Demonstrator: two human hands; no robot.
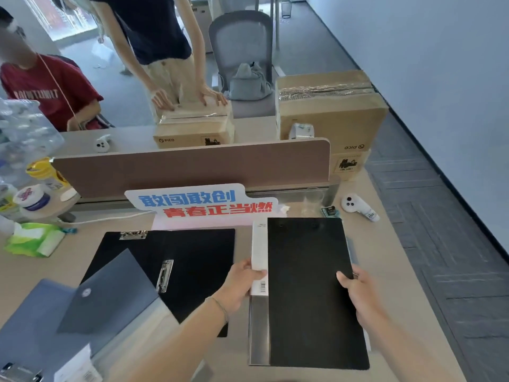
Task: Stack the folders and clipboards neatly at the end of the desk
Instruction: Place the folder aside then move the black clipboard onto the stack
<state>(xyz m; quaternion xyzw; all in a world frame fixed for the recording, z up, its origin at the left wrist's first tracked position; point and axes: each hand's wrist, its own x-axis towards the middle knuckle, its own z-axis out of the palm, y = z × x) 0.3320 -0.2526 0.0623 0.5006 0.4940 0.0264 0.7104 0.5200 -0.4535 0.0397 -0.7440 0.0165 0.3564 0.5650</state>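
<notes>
A black clipboard (pixel 308 293) lies face down on top of a grey folder (pixel 259 329) near the right end of the desk. My right hand (pixel 355 293) grips the black clipboard's right edge, thumb on top. My left hand (pixel 242 282) holds the left edge of the pile, where a white spine label with a barcode (pixel 260 260) shows. An open black clip folder (pixel 190 268) with metal clips lies to the left. A grey-blue folder (pixel 110 296) overlaps it, and another blue-grey folder (pixel 30 323) with a clip sits at the bottom left.
A brown desk divider (pixel 192 166) runs across the back, with a printed sign (pixel 203 202) in front. A clear cup (pixel 314 199), white controller (pixel 355 205), green wipes pack (pixel 33 238), jars and bottles stand around. Cardboard boxes (pixel 327 106) and two people are beyond the divider.
</notes>
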